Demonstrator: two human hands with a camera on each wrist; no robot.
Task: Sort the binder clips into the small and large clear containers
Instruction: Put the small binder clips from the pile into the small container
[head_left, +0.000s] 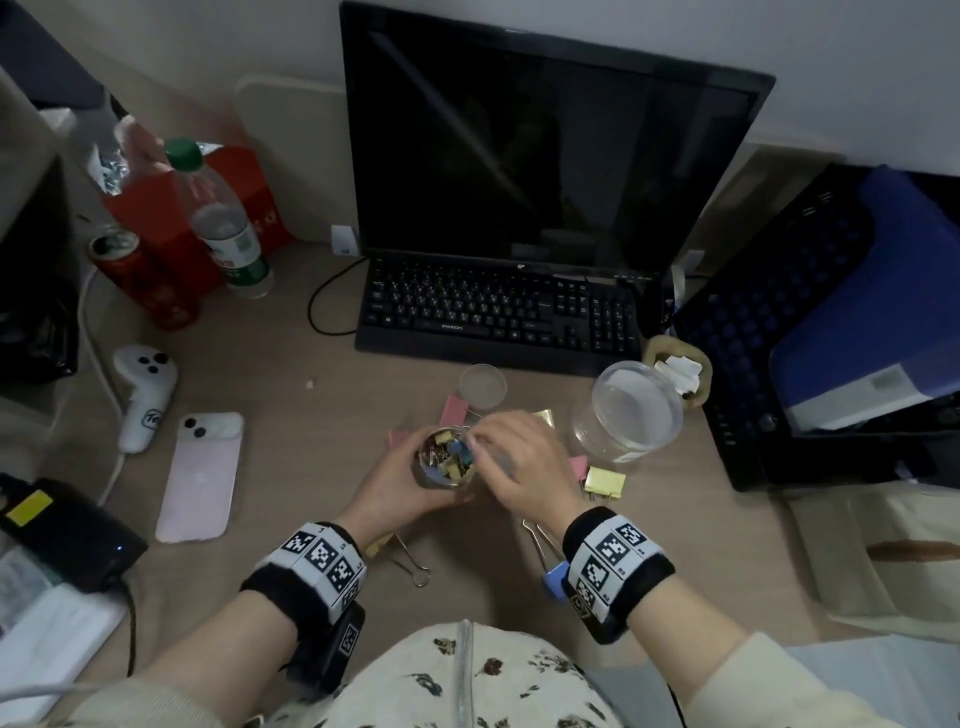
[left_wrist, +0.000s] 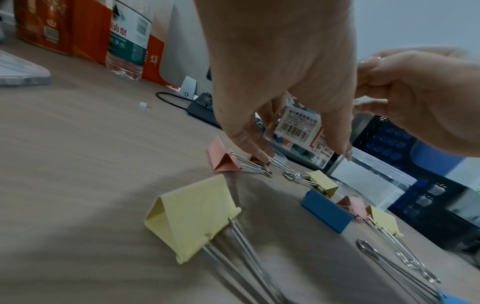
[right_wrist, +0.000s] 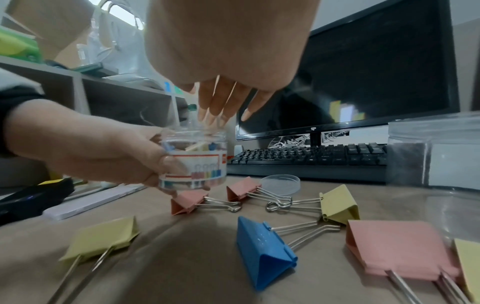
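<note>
My left hand (head_left: 402, 480) grips the small clear container (head_left: 445, 458), lifted slightly off the desk; its labelled side shows in the right wrist view (right_wrist: 194, 162). It is filled with small coloured binder clips. My right hand (head_left: 514, 462) hovers over its mouth with the fingers (right_wrist: 223, 111) pointing down into it, and I see nothing between them. The large clear container (head_left: 628, 410) stands to the right and looks empty. Several large clips lie on the desk: pink (head_left: 454, 410), yellow (head_left: 605, 480), blue (head_left: 555, 577).
A small clear lid (head_left: 482, 385) lies before the keyboard (head_left: 498, 312) and monitor. On the left are a pink phone (head_left: 200, 478), a white controller (head_left: 143, 395), a water bottle (head_left: 223, 223) and a can. A black crate (head_left: 810, 332) stands right.
</note>
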